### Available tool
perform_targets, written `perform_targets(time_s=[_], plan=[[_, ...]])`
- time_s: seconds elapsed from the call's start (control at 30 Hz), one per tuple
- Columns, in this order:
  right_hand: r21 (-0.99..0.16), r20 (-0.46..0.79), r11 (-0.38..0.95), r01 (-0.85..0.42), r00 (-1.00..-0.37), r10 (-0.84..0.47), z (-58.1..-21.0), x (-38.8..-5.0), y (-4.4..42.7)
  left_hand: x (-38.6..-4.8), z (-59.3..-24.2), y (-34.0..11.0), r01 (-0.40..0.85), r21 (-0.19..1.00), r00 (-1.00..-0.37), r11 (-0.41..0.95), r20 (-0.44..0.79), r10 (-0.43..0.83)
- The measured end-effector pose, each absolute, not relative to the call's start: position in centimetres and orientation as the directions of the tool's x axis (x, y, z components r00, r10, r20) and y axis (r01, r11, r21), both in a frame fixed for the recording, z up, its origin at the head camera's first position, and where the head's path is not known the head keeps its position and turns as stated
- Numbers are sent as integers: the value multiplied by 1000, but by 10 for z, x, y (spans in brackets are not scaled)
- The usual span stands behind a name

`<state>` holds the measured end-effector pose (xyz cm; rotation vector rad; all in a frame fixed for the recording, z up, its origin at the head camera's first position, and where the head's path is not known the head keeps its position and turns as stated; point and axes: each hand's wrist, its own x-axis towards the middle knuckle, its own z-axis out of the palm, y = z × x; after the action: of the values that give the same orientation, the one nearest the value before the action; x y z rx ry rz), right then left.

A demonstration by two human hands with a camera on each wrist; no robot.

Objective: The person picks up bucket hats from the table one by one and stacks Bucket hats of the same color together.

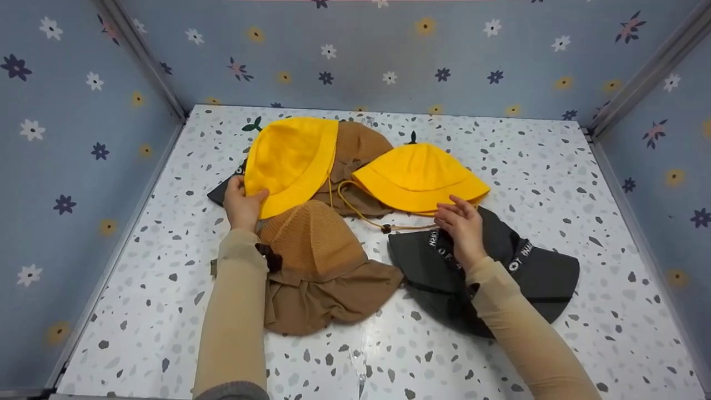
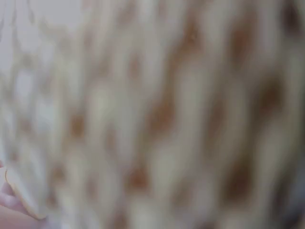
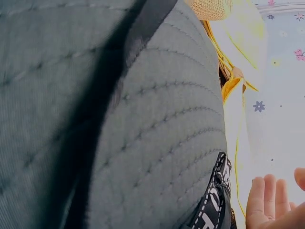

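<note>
In the head view my left hand (image 1: pixel 243 204) pinches the lower left brim of a yellow hat (image 1: pixel 291 161), tilted on its side over a brown hat (image 1: pixel 364 141). My right hand (image 1: pixel 462 228) lies with fingers extended at the lower brim of a second yellow hat (image 1: pixel 425 175), above a black hat (image 1: pixel 547 278); whether it touches the brim I cannot tell. A cord with a toggle (image 1: pixel 386 228) runs between the yellow hats. Under my left wrist is another brown hat (image 1: pixel 311 239). Blurred woven material (image 2: pixel 162 114) fills the left wrist view.
A dark brim (image 1: pixel 218 193) shows left of my left hand, from under the yellow hat. Flowered panels (image 1: pixel 361 55) enclose the speckled table (image 1: pixel 183 333) at the back and both sides.
</note>
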<state>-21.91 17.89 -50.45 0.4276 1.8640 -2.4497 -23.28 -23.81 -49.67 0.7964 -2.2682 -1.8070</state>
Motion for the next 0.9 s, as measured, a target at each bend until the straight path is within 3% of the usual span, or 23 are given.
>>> perform_targets(time_s=[0.27,0.57,0.9], plan=[[-935,-272,-266,236,-956,107,-503,-220,176,-237,-484,-224,-225,974,-834,35,-174,-523],[-922,-292,-261,285,-956,-11,-497,-216,168,-240,-472,-206,-161,963,-832,-217,-251,-494],[-861,-327,-348,371,-927,-182,-484,-215,153,-240,-457,-171,-190,948,-883,-255,-278,-378]])
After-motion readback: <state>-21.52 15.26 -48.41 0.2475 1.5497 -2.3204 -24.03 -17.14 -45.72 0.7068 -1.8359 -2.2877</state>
